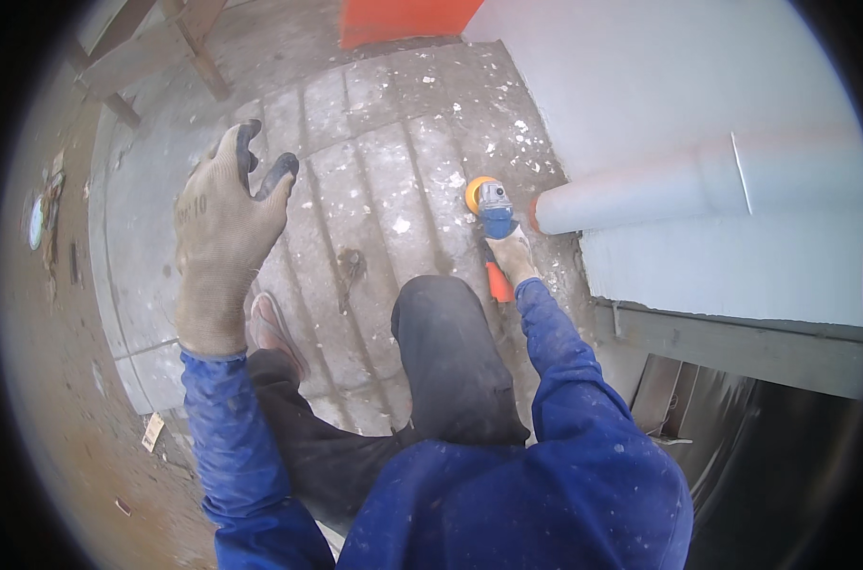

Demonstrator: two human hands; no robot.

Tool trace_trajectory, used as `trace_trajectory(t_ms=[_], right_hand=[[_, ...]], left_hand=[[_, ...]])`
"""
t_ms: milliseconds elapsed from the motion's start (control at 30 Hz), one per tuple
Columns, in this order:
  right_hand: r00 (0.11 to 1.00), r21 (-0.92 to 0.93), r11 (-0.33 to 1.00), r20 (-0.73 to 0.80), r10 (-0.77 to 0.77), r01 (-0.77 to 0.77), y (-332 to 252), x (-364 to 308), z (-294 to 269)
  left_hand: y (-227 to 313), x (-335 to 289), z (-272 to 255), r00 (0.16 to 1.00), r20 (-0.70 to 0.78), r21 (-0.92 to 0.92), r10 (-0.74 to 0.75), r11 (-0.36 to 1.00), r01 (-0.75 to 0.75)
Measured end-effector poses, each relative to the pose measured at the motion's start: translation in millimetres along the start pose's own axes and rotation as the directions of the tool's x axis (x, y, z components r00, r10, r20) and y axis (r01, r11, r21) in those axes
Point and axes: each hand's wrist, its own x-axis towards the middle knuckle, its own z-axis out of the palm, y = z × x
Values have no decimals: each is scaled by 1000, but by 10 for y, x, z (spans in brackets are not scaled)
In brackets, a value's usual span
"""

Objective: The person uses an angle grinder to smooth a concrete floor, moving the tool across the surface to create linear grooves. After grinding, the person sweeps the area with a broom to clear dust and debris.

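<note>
My left hand (230, 214), in a beige knit glove with dark fingertips, is raised at the left with thumb and fingers apart and nothing between them. My right hand (514, 255), gloved too, is closed round the body of a blue and grey angle grinder (497, 217). The grinder carries a round yellow disc (479, 195) at its far end, low over the concrete floor or resting on it; I cannot tell which. An orange-red piece (499, 283) shows just behind my right hand, perhaps the grinder's rear end.
A pale grey pipe (654, 190) runs out from the grey wall (697, 76) on the right. Grooved concrete (355, 204) with white flecks lies ahead. A wooden stand (156, 57) is at the far left and an orange-red panel (403, 21) at the back. My sandalled foot (277, 332) rests at left.
</note>
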Motion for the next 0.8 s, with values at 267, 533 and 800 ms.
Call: trace_trajectory(t_ms=[267,533,800], right_hand=[[989,388,914,-34,141,-117,101,143,-138],[983,36,990,-123,140,-136,-260,452,-203],[988,-68,990,-102,119,-126,-481,204,-295]], left_hand=[[-168,23,-38,998,-1,-16,-56,998,56],[-70,242,136,992,103,45,-73,997,69],[-249,433,263,992,122,44,-35,999,30]])
